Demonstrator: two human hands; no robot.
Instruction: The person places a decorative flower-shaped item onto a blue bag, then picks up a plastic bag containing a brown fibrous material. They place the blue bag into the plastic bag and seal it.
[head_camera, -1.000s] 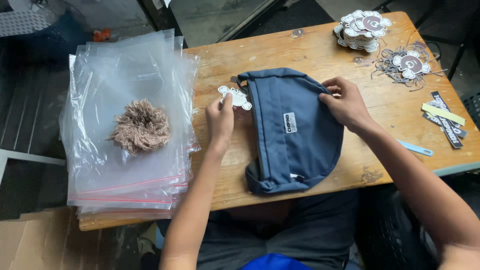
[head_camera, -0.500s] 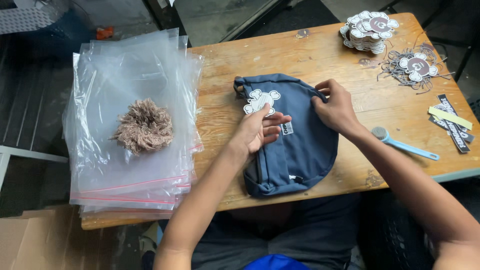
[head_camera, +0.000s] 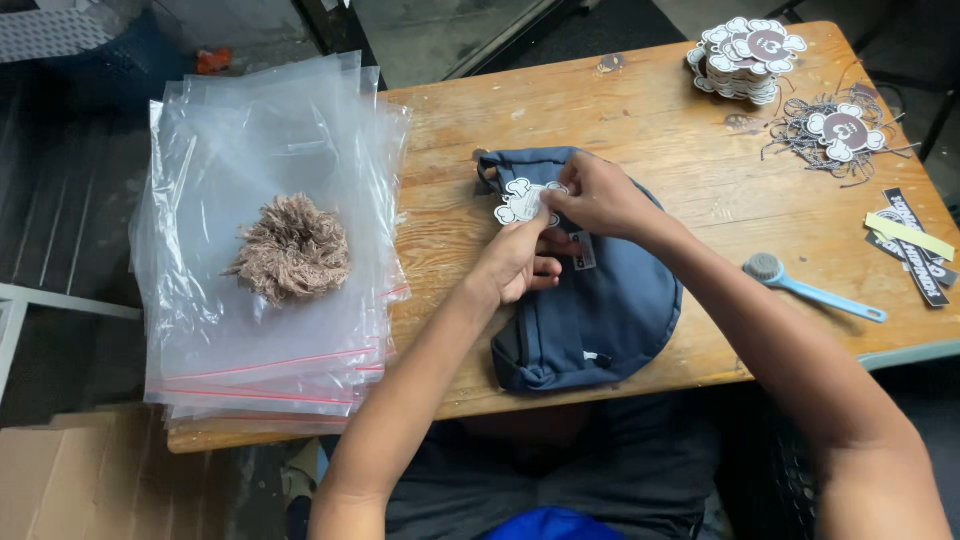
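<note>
A white shaped paper tag (head_camera: 522, 201) is pinched between the fingers of the left hand (head_camera: 520, 262) and right hand (head_camera: 597, 195) over the blue fabric bag (head_camera: 590, 290) lying mid-tabletop (head_camera: 660, 130), best kept flat and steady.

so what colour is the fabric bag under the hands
Dark slate-blue fabric bag, clearest in the head view.

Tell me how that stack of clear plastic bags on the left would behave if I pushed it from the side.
The clear plastic bags are thin, glossy and already fanned unevenly, so they would probably slide over one another rather than move as a block. They look floppy; edges overhanging the wooden table would likely droop. The tuft of beige string on top seems too light to pin them.
</note>
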